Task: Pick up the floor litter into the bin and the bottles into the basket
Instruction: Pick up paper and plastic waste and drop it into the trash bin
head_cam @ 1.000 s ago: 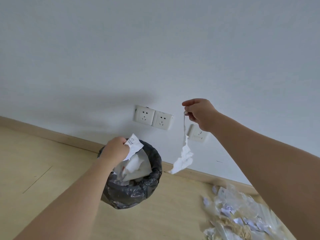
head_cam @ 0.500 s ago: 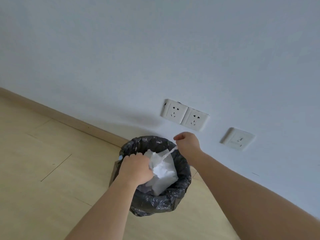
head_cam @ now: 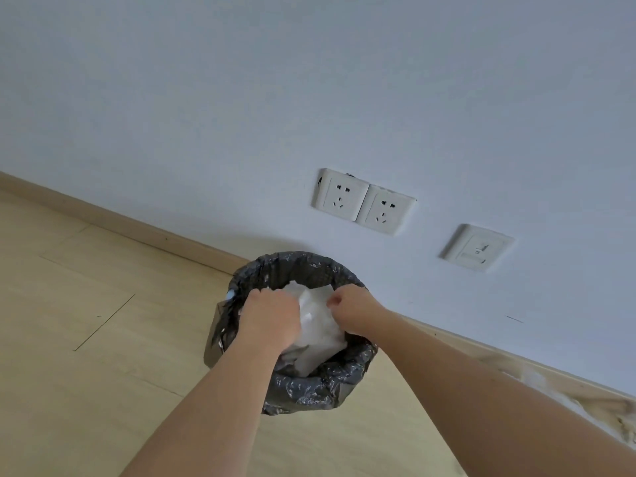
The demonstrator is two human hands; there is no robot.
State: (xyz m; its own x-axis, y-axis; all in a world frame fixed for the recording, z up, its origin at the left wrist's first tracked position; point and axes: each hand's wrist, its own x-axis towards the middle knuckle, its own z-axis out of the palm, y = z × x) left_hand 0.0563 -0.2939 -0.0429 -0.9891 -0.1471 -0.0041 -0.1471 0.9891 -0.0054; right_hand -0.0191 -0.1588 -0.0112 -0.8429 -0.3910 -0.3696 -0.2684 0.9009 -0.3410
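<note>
The bin (head_cam: 299, 266), lined with a black bag, stands on the wooden floor against the wall. White crumpled paper litter (head_cam: 318, 327) fills its mouth. My left hand (head_cam: 270, 318) is over the left side of the opening with its fingers curled down into the paper. My right hand (head_cam: 354, 313) is at the right side of the opening, closed in a fist against the paper's upper edge. Both fingertips are hidden by the paper and the backs of the hands. No bottles or basket are in view.
A double wall socket (head_cam: 363, 204) and a single wall plate (head_cam: 476, 247) sit on the wall above the bin. A skirting board (head_cam: 113, 218) runs along the floor. A blurred heap of pale litter (head_cam: 585, 411) lies at the lower right edge.
My right hand came down from shoulder height with the hanging paper strip to the bin's mouth. My left hand sank lower into the bin, and the view shifted left, away from the litter heap.
</note>
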